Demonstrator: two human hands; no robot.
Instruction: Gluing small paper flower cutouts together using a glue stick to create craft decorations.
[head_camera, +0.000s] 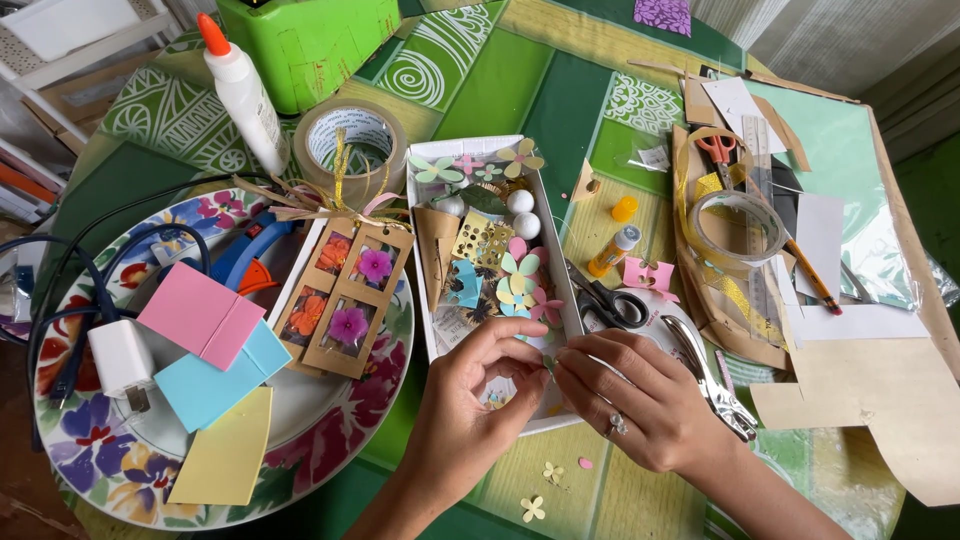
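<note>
My left hand (470, 400) and my right hand (635, 395) meet over the near end of a long white box (572, 300). The fingertips of both pinch one small pale paper piece (549, 362) between them. The box holds paper flowers (520, 275), white balls, and punched card scraps. A ring is on my right hand. A silver hole punch (712, 380) lies just right of my right hand, and black scissors (610, 303) lie beside the box.
A floral plate (330, 440) on the left carries pink, blue and yellow foam sheets (205, 315), a charger and brown flower frames (345, 295). Behind are a glue bottle (242, 92), a tape roll (350, 140) and a green container (310, 40). Papers, clear tape and red scissors lie right.
</note>
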